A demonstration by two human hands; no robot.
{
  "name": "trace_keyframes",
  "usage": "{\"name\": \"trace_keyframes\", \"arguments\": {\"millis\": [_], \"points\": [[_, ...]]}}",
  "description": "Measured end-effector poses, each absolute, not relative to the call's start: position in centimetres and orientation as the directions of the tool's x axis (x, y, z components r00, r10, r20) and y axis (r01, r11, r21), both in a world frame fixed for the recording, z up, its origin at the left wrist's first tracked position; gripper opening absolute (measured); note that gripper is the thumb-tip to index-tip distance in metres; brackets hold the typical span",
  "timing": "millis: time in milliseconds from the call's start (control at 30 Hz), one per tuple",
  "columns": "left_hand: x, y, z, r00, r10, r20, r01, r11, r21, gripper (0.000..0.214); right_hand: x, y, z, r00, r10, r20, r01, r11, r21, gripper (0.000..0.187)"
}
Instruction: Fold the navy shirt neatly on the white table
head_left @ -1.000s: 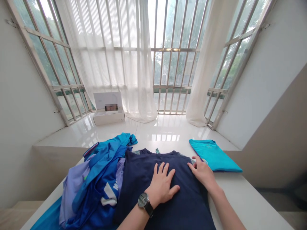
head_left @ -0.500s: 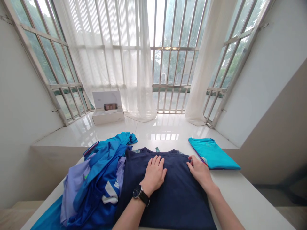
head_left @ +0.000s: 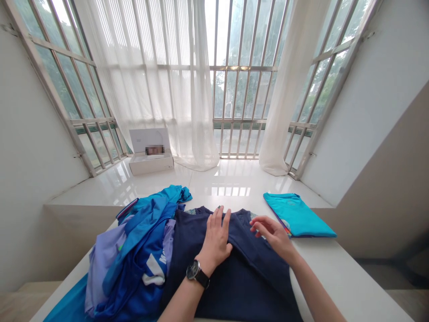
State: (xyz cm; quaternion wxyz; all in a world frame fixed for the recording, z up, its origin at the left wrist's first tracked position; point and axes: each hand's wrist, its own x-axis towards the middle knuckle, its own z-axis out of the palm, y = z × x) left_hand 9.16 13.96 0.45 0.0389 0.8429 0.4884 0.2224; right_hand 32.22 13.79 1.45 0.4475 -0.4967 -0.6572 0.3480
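Note:
A navy T-shirt [head_left: 231,286] lies spread on the white table in front of me, its neckline toward the window. My left hand [head_left: 217,241], with a black-strapped watch on the wrist, rests on the upper middle of the shirt. Its fingers are stretched out and the thumb stands apart. At the shirt's right shoulder, my right hand [head_left: 271,235] has its fingers curled round the side edge, which is drawn inward. A slanting crease runs down the cloth between the hands. The right fingertips partly hide what they grip.
To the left is a rumpled heap of blue and lilac clothes [head_left: 137,259]. A folded turquoise shirt [head_left: 301,217] lies at the table's [head_left: 355,286] far right. On the windowsill [head_left: 231,174] stands an open white box [head_left: 152,165], near sheer curtains [head_left: 197,134] and window bars.
My right hand has moved left and up, bringing the shirt's right side inward and raising a crease. The left hand's fingers have lifted slightly, while the hand stays in place.

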Motion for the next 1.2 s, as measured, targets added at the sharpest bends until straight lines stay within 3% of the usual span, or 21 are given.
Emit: {"name": "trace_keyframes", "arguments": {"millis": [67,167,233,367,467,667,833,933,1200], "points": [[9.2,13.6,1.2,0.533,0.762,0.368,0.739,-0.631,0.235,0.090,34.7,14.4,1.0,0.164,0.939,0.302,0.545,0.168,-0.821,0.034],[9.6,13.0,1.7,0.689,0.630,0.357,0.608,-0.771,0.189,0.062,38.0,15.5,-0.8,0.242,0.904,0.353,0.857,-0.029,-0.515,0.031],[9.9,12.9,1.4,0.752,0.573,0.325,0.545,-0.818,0.184,0.045,39.1,15.8,-2.1,0.216,0.917,0.335,0.920,-0.076,-0.385,0.033],[10.3,13.0,0.6,0.773,0.567,0.284,0.539,-0.823,0.179,0.029,39.3,16.0,-3.8,0.203,0.929,0.311,0.945,-0.103,-0.311,0.031],[10.3,13.2,0.5,0.726,0.597,0.342,0.569,-0.800,0.191,0.026,39.4,16.2,-4.2,0.195,0.937,0.290,0.954,-0.113,-0.277,0.024],[9.6,13.3,2.1,0.600,0.660,0.451,0.619,-0.741,0.261,0.025,39.7,17.0,-3.9,0.186,0.941,0.282,0.945,-0.092,-0.314,0.022],[8.5,13.6,2.5,0.617,0.707,0.345,0.660,-0.704,0.263,0.019,39.9,17.1,-3.8,0.224,0.943,0.245,0.899,-0.104,-0.424,0.026],[8.2,13.6,2.5,0.629,0.721,0.290,0.674,-0.692,0.258,0.016,40.5,16.9,-3.6,0.273,0.934,0.231,0.843,-0.117,-0.524,0.039],[9.9,12.4,2.6,0.602,0.691,0.399,0.651,-0.715,0.254,0.022,39.7,16.2,-1.6,0.289,0.918,0.270,0.699,-0.010,-0.715,0.038]]}}
